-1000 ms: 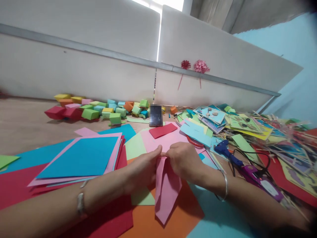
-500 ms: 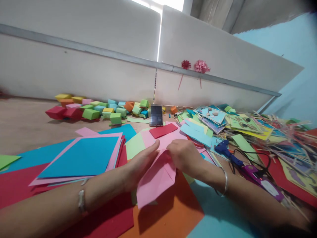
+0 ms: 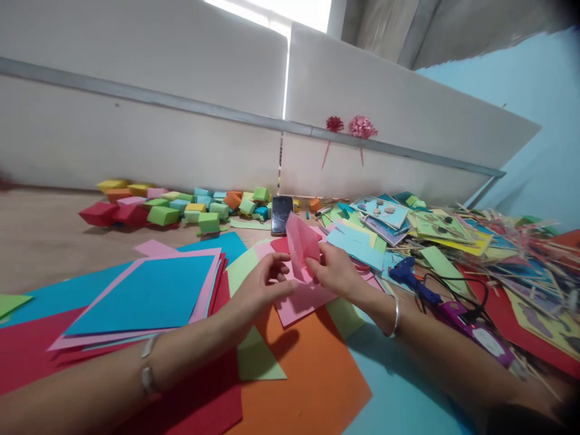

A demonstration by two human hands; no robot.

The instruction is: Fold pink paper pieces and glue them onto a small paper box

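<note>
A folded piece of pink paper stands tilted upright in front of me, its creased flaps partly apart. My right hand pinches its right side between thumb and fingers. Just left of the paper is my left hand, fingers curved and apart, with nothing in its grasp. Beneath both hands lies a flat pink sheet, over an orange sheet and a light green piece. A red strip shows partly behind the folded paper.
On the left sits a stack of blue and pink sheets. Small folded paper boxes line the wall, beside a phone. To the right lie a blue glue gun with its cable, a purple power strip and piled cards.
The pink paper has been lifted away from me and turned upright in the right hand. My left hand has let go of it, its fingers now apart.
</note>
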